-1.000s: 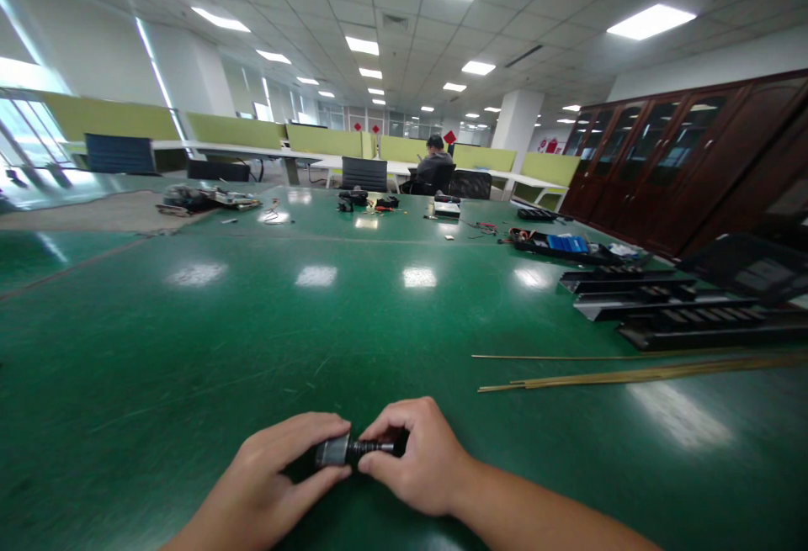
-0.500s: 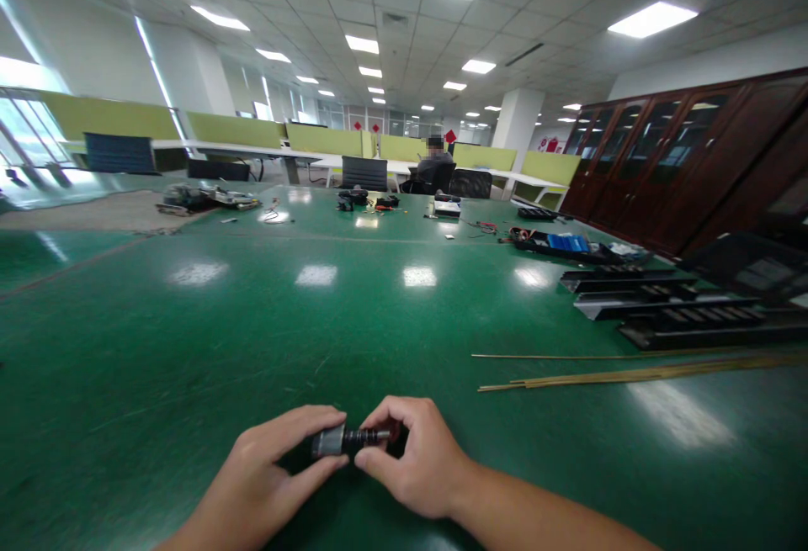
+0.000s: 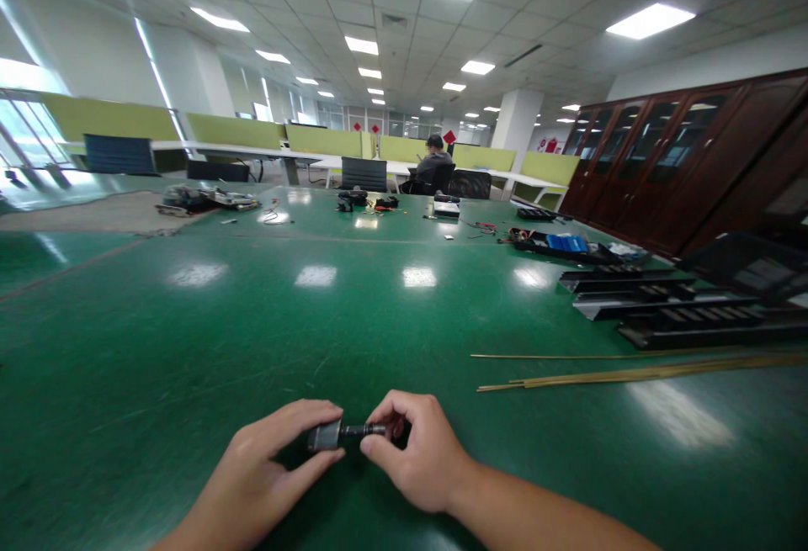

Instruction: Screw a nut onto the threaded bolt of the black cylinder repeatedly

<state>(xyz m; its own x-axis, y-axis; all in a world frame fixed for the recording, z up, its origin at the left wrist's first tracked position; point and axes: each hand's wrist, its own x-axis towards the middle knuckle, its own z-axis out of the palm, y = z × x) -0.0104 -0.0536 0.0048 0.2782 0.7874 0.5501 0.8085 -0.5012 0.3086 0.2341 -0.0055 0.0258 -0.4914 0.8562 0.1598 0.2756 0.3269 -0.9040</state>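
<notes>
Near the front edge of the green table (image 3: 353, 315), a small grey cylindrical part (image 3: 325, 437) with a thin dark shaft (image 3: 352, 431) lies sideways between my hands. My left hand (image 3: 268, 463) grips the grey body, thumb below and index finger above. At the other end, the thumb and index finger of my right hand (image 3: 420, 450) pinch the tip of the shaft. The other right fingers are curled behind and partly hidden.
Thin brass-coloured rods (image 3: 587, 373) lie to the right, with black metal channels (image 3: 688, 324) beyond them. A black tray with blue items (image 3: 565, 243) is farther back. A seated person (image 3: 434, 164) is in the background.
My right hand has shifted slightly up and to the right, and more of the plain dark shaft shows between the hands. The ringed section has moved toward the right fingertips.
</notes>
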